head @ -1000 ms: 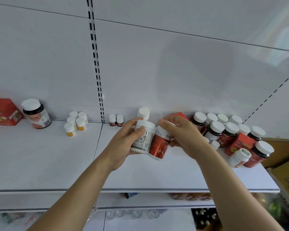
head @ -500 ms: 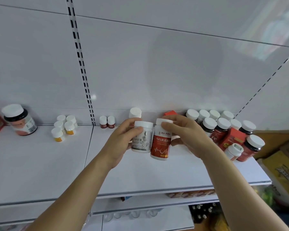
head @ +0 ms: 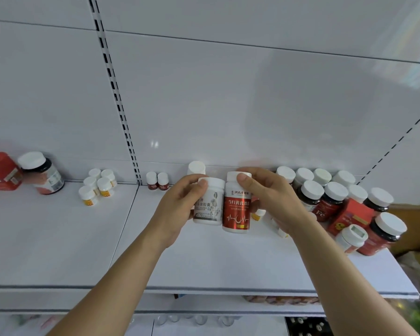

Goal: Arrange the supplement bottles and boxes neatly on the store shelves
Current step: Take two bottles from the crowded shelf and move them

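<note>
My left hand (head: 177,209) grips a white bottle (head: 210,204) with a grey label, held upright above the white shelf (head: 58,238). My right hand (head: 274,200) grips a red-labelled bottle (head: 237,209) with a white cap, pressed side by side against the white one. A cluster of dark and red bottles (head: 335,197) with white caps and a red box (head: 349,217) crowd the shelf's right end. Behind my hands stands another white bottle (head: 196,168), partly hidden.
Two tiny red bottles (head: 157,181) stand at the back wall near the slotted upright. Several small yellow-labelled bottles (head: 97,187) sit to the left, then a large dark bottle (head: 43,173) and a red box (head: 0,170). Lower shelves hold more goods. Cardboard boxes (head: 412,226) sit at right.
Both bottles have been turned upright with labels facing me and stay pressed together. The view has swung slightly left, bringing the red box at far left back into sight.
</note>
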{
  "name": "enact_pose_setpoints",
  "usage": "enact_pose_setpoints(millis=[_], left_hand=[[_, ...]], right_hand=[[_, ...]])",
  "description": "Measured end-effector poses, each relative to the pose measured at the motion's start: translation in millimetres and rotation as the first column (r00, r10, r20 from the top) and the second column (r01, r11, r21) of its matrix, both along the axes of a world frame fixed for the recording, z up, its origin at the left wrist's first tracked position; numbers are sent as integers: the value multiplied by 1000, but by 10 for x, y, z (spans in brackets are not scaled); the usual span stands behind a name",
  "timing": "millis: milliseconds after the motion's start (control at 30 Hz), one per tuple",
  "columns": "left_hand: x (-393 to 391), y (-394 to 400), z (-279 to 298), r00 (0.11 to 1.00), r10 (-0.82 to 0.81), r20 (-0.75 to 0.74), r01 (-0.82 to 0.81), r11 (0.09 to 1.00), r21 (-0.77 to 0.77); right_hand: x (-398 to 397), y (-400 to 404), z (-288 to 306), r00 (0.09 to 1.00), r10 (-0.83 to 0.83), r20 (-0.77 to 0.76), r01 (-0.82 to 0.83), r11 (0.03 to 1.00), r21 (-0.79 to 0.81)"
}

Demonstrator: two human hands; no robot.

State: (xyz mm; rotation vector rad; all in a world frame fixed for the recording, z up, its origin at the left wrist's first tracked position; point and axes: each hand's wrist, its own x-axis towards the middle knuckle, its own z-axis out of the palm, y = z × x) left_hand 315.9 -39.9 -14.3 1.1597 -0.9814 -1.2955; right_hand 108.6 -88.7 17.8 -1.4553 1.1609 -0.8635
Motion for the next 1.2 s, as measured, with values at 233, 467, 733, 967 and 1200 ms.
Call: enact_pose_setpoints(millis=[233, 467, 733, 967, 1200], left_hand=[[157, -12, -51, 999, 29, 20, -29, 999, 16], [539, 26, -183, 993, 117, 5, -117, 990, 77], [767, 90, -281, 990, 137, 34, -140, 985, 97], [889, 113, -345, 988, 143, 53, -147, 985, 87], [921, 81, -375, 986, 153, 73, -159, 984, 77]], right_hand=[[143, -75, 11, 998, 1, -55, -2, 1000, -6], [297, -282, -25, 947, -83, -309, 65, 996, -69], [458, -588, -245, 773, -144, -618, -38, 962, -271], [648, -844, -344, 647, -103, -755, -199, 934, -298], [741, -988, -454, 626, -81, -776, -241, 926, -291]])
